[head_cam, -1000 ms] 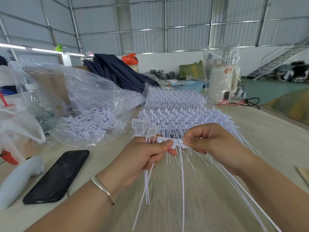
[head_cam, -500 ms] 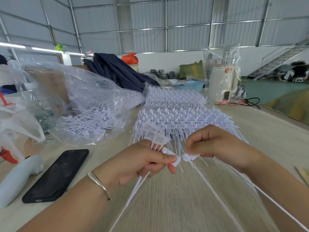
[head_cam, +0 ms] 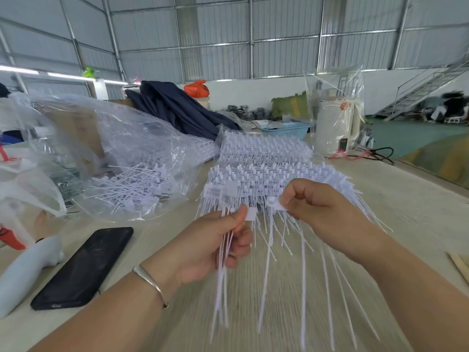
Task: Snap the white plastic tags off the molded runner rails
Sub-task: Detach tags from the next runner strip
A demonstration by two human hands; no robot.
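Head view. A bundle of white tags (head_cam: 223,252) is gripped in the left hand (head_cam: 210,247), fingers curled round the thin tails, thumb pressed on a flat tag head (head_cam: 250,214) at the top of the bundle. The tails hang down out of the fist and are blurred at the lower ends. A single tag (head_cam: 275,205) is pinched at its head between thumb and curled forefinger of the right hand (head_cam: 322,212); its long tail (head_cam: 266,270) hangs below. The two held heads are near each other but apart, a narrow gap being seen between them. Both hands are held above the table (head_cam: 396,199), just in front of the stacked runner rails (head_cam: 266,174), which are laid on the table in layered rows with tag tails fanning out toward the person. A second stack of rails (head_cam: 264,148) is set directly behind the first. A metal bangle (head_cam: 149,280) is worn on the left wrist.

To the left, loose tags are seen inside a crumpled clear plastic bag (head_cam: 121,158). A black phone (head_cam: 83,268) is laid face up on the table near the left forearm, and a pale grey handle-shaped object (head_cam: 28,268), cut off by the frame edge, lies just left of the phone. Farther back, dark blue fabric (head_cam: 177,110), a blue basket (head_cam: 286,129) and a bagged white appliance (head_cam: 335,123) are noted.
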